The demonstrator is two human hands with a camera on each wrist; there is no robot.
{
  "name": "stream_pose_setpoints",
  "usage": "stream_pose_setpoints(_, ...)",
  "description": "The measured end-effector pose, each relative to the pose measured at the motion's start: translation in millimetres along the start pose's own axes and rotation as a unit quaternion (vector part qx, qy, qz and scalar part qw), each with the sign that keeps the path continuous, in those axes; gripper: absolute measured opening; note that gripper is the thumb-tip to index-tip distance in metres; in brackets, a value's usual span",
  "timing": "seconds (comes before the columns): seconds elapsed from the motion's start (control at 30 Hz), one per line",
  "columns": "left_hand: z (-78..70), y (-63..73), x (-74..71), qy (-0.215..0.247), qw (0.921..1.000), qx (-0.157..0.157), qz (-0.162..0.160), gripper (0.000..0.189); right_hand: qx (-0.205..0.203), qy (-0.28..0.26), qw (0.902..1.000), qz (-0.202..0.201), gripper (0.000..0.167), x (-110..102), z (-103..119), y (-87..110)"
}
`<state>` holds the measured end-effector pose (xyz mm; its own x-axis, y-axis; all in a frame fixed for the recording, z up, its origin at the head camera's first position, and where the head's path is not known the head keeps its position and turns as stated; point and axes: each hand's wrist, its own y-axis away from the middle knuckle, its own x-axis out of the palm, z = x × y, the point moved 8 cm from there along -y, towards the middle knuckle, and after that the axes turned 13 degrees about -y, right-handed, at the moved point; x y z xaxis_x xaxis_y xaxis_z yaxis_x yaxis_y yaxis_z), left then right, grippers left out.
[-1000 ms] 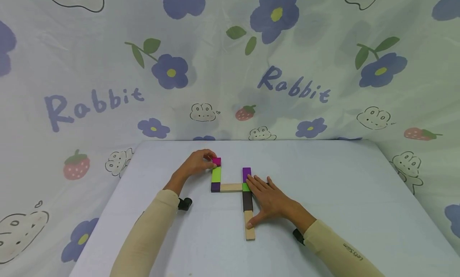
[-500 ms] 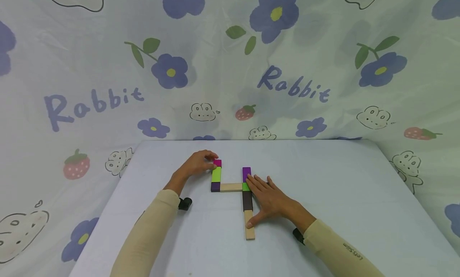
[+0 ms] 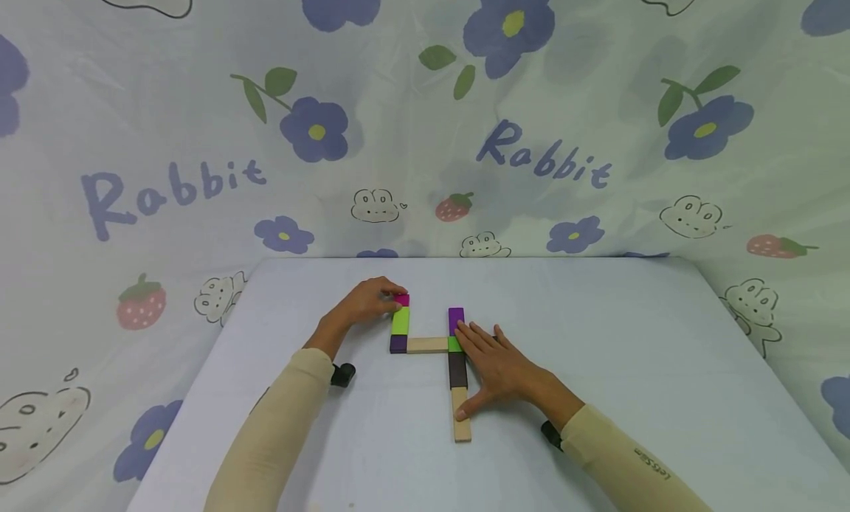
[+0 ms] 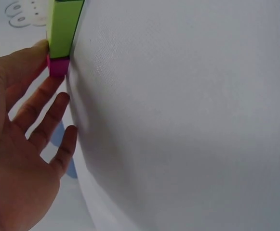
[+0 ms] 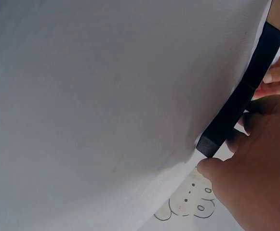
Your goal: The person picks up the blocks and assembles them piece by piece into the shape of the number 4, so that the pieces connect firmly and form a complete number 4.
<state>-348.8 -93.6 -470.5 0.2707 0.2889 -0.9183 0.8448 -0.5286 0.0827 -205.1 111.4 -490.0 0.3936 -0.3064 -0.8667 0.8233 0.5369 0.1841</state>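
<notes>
In the head view my left hand (image 3: pixel 367 300) pinches a small magenta block (image 3: pixel 401 300) between thumb and a finger. This block sits against the far end of a lime-green block (image 3: pixel 401 321); in the left wrist view the magenta block (image 4: pixel 59 67) touches the lime block (image 4: pixel 64 29). My right hand (image 3: pixel 501 372) lies spread, fingers straight, over a bright green block (image 3: pixel 454 344) and its neighbours. Its thumb rests on a plain wooden block (image 3: pixel 462 428). Dark blocks (image 5: pixel 226 113) run beside that hand in the right wrist view, partly covered in the head view.
A dark purple block (image 3: pixel 398 344) forms the left corner, joined by a wooden block (image 3: pixel 428 345) to the green one. A purple block (image 3: pixel 456 320) and a black block (image 3: pixel 458 370) continue the upright row. White table (image 3: pixel 598 305) surrounds them; a patterned curtain (image 3: pixel 425 150) hangs behind.
The magenta block has shifted slightly toward me, against the lime block, and a left fingertip has moved over its far edge. My right hand stays where it was.
</notes>
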Motion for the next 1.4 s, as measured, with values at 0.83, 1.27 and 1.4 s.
stream_pose_setpoints(0.83, 6.5, 3.0, 4.7, 0.026, 0.9992, -0.031, -0.004, 0.037, -0.007, -0.011, 0.9999, 0.0, 0.142, 1, 0, 1.1)
stream_pose_setpoints(1.27, 9.9, 3.5, 7.7, 0.029, 0.9983, -0.047, -0.016, 0.04, 0.001, -0.017, 0.9999, 0.0, 0.142, 1, -1, 0.9)
stream_pose_setpoints(1.4, 7.4, 5.4, 7.0, 0.031, 0.9979, -0.052, -0.021, 0.04, 0.002, -0.032, 0.9995, -0.005, 0.143, -2, -2, 1.4)
